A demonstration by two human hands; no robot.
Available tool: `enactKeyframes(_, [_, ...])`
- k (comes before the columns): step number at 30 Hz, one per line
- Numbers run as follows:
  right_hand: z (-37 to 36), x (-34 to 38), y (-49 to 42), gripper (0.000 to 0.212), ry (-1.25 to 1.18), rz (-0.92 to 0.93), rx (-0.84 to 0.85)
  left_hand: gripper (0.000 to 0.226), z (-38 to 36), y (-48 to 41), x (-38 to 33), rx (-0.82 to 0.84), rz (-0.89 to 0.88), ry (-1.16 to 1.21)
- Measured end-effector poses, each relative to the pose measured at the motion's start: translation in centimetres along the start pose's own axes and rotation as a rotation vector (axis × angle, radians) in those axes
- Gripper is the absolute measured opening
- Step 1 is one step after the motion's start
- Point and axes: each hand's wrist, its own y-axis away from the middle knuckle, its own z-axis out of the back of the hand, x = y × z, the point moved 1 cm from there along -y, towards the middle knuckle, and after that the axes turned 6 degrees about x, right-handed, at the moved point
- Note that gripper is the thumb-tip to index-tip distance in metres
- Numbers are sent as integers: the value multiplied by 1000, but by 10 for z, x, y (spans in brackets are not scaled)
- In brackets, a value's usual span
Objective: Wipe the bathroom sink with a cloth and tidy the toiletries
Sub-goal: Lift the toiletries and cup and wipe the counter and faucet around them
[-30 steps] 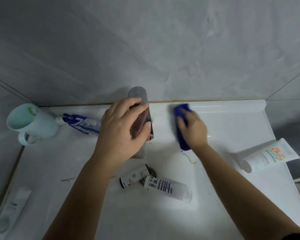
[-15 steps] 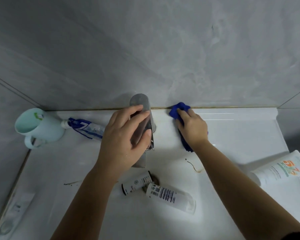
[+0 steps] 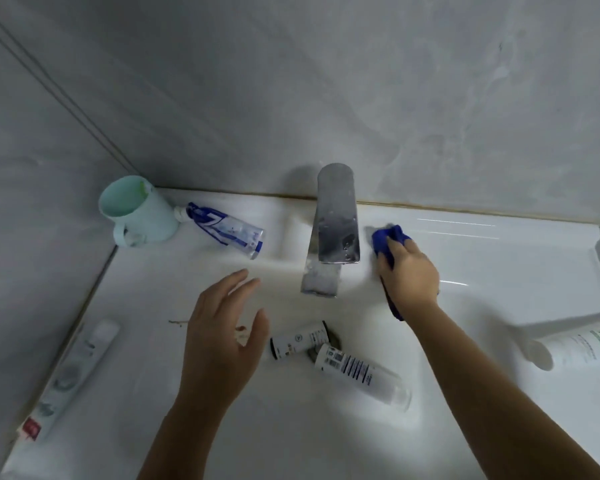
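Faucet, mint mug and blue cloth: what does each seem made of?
Faucet: polished metal, probably chromed; mirror-like reflections and water spots. Mint mug: likely matte plastic, with an even dull colour. Blue cloth: soft fabric, perhaps microfibre, bunched in folds in the right hand.

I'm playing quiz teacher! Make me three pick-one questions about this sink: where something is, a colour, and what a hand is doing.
1. Where is the mint mug? A) left of the faucet B) right of it C) in the basin
2. What colour is the cloth? A) red B) blue C) yellow
3. The left hand is A) gripping the faucet B) holding a bottle C) open, holding nothing
Answers: A, it sits well to the faucet's left; B, blue shows under the right hand; C, its fingers are spread, empty.
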Motion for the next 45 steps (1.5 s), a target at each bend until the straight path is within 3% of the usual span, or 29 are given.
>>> enactKeyframes(4, [1, 2, 26, 32, -109, -204, -97, 40, -10, 16, 15, 17, 18, 3])
enactKeyframes(8, [-37, 70, 43, 19, -177, 44, 90, 37, -12, 22, 37, 20, -2, 27])
enactKeyframes(11, [-47, 83, 49, 22, -108, 25, 127, 37, -7, 25, 58, 20, -3, 49])
enactKeyframes(13, [-39, 69, 50, 16, -209, -84, 39, 38, -3, 27, 70, 36, 1, 66])
enactKeyframes(15, [-37, 61, 51, 22, -278, -171, -94, 39, -2, 28, 81, 67, -7, 82])
enactKeyframes(18, [-57, 87, 49, 18, -338, -386, -141, 39, -3, 26, 93, 96, -23, 107])
enactKeyframes(20, [-78, 123, 48, 32, -274, -275, -191, 40, -3, 26, 101, 93, -24, 108])
enactKeyframes(23, [-103, 150, 52, 37, -202, -16, -165, 40, -3, 26, 112, 96, -28, 99])
enactKeyframes(26, [-99, 116, 55, 32, -100, 14, -161, 40, -7, 26, 120, 123, -29, 93])
enactKeyframes(30, [-75, 46, 57, 29, -166, -490, -260, 41, -5, 30, 124, 138, -43, 97])
enactKeyframes(32, [-77, 46, 51, 31, -175, -573, -310, 41, -5, 33, 123, 142, -59, 99])
enactKeyframes(34, [-81, 70, 49, 32, -196, -529, -249, 40, -8, 35, 120, 158, -71, 105])
enactKeyframes(37, [-75, 79, 56, 40, -57, -231, -116, 39, -14, 31, 107, 180, -101, 123])
enactKeyframes(39, [-55, 57, 58, 50, 40, -124, -151, 39, -14, 25, 97, 171, -124, 144])
enactKeyframes(40, [-43, 40, 59, 46, 40, -148, -190, 40, -12, 22, 92, 168, -127, 152])
enactKeyframes(43, [-10, -6, 57, 39, -66, -475, -207, 41, -6, 16, 81, 152, -135, 147])
enactKeyframes(45, [-8, -3, 55, 38, -69, -550, -181, 42, -8, 16, 72, 157, -135, 139])
